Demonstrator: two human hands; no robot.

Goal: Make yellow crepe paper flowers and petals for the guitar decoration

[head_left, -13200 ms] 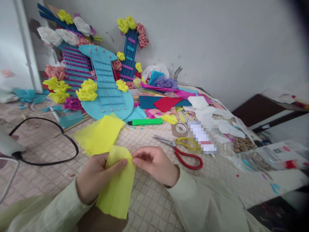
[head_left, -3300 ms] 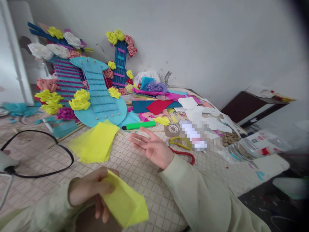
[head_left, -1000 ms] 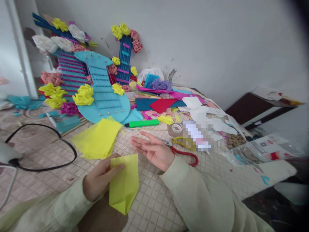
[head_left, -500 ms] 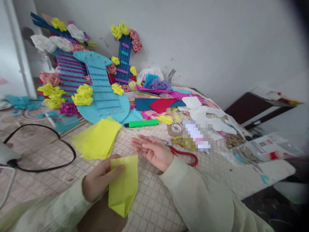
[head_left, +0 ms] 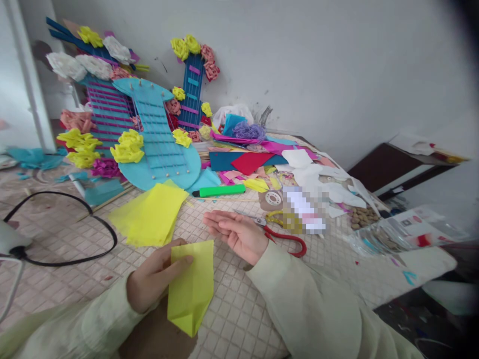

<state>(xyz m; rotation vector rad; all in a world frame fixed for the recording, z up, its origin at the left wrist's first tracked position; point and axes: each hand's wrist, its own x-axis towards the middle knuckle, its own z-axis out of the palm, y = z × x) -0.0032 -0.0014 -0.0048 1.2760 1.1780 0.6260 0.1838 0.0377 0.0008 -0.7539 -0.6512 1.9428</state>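
Note:
My left hand (head_left: 159,274) pinches a yellow sheet of thin paper (head_left: 196,284) by its upper left side, thumb in front. The sheet's lower end is folded to a point and hangs above the table's front. To its right, my right hand (head_left: 237,234) rests palm turned up, fingers stretched out and holding nothing. Just behind the right hand lie scissors with red handles (head_left: 290,244), their blades partly hidden by it. A stack of yellow paper sheets (head_left: 151,214) lies beyond my left hand.
A light blue guitar-shaped board (head_left: 160,159) with paper flowers stands at the back left. Nearby are a green marker (head_left: 222,190), a black cable loop (head_left: 116,239), white scraps (head_left: 309,172) and a clear plastic container (head_left: 389,237). Coloured paper (head_left: 254,162) is piled along the wall.
The fingers of my right hand have drawn slightly closer together. My left hand and the yellow sheet stay almost where they were.

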